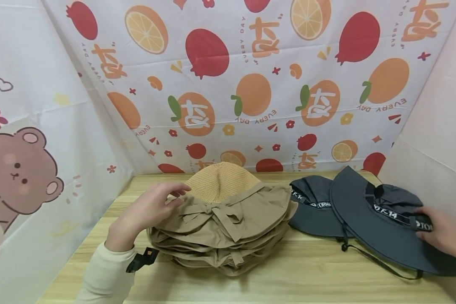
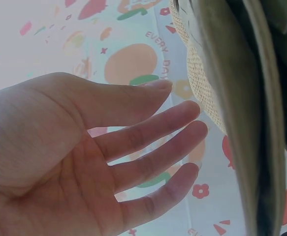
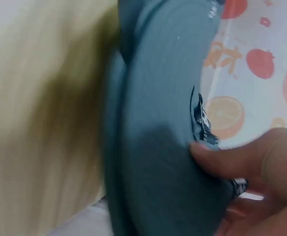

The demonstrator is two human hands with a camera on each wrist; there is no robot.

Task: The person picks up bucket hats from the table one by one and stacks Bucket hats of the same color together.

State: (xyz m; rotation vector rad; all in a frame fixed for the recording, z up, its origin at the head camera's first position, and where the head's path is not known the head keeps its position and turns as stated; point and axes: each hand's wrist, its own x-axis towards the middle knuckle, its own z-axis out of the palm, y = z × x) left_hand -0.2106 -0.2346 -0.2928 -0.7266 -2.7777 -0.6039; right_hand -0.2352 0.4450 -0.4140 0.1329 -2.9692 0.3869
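Note:
In the head view, a stack of khaki sun hats [image 1: 220,230] sits mid-table, a fabric bow on the front of the top one. A straw-coloured woven crown [image 1: 222,181] rises behind that brim. My left hand [image 1: 148,211] is at the stack's left side, its fingertips over the top brim; in the left wrist view the thumb and fingers are spread, holding nothing. At the right, my right hand [image 1: 446,232] grips a dark grey sun hat [image 1: 368,215] by its crown and banded side, thumb toward the brim. That hat is tilted, its chin cord hanging.
Another dark grey hat [image 1: 313,221] lies partly under the held one. The wooden table [image 1: 300,278] meets a fruit-print cloth [image 1: 220,105] at the back. Cloth walls rise at both sides, the left one [image 1: 87,169] bearing a bear print.

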